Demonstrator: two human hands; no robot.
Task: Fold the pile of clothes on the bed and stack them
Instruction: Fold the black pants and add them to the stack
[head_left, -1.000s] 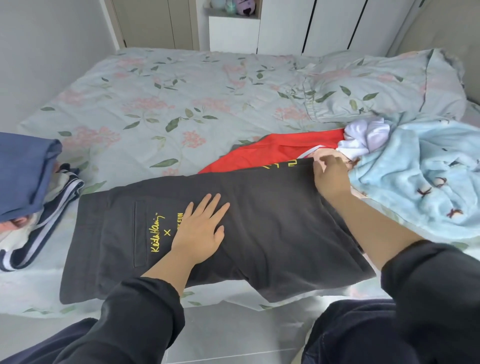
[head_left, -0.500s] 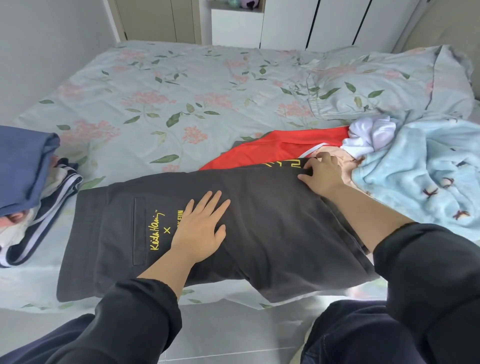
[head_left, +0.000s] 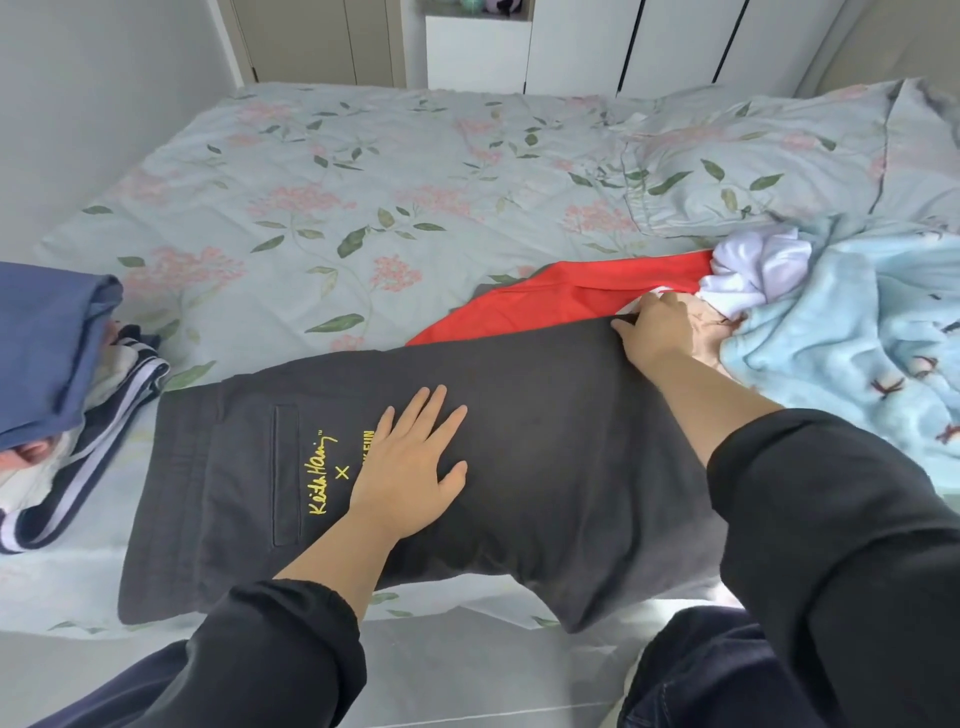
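Dark grey shorts (head_left: 545, 431) with yellow lettering lie flat across the near edge of the bed, their lower right corner hanging over it. My left hand (head_left: 410, 467) presses flat on their middle, fingers straight. At the far right corner of the shorts my right hand (head_left: 657, 332) pinches the hem with curled fingers. Behind the shorts lies a red garment (head_left: 561, 301), with a white garment (head_left: 753, 270) bunched beside it. A stack of folded clothes (head_left: 52, 374), blue on top, sits at the left.
A light blue fleece blanket (head_left: 852, 353) is heaped at the right, against my right hand. A floral pillow (head_left: 769, 156) lies behind it. The floral bedsheet (head_left: 337, 197) stretches to the white cupboards at the back. Grey floor shows below the bed edge.
My right hand has slid a little along the far right hem of the shorts, and the yellow print there is now hidden. My left hand has stayed in place.
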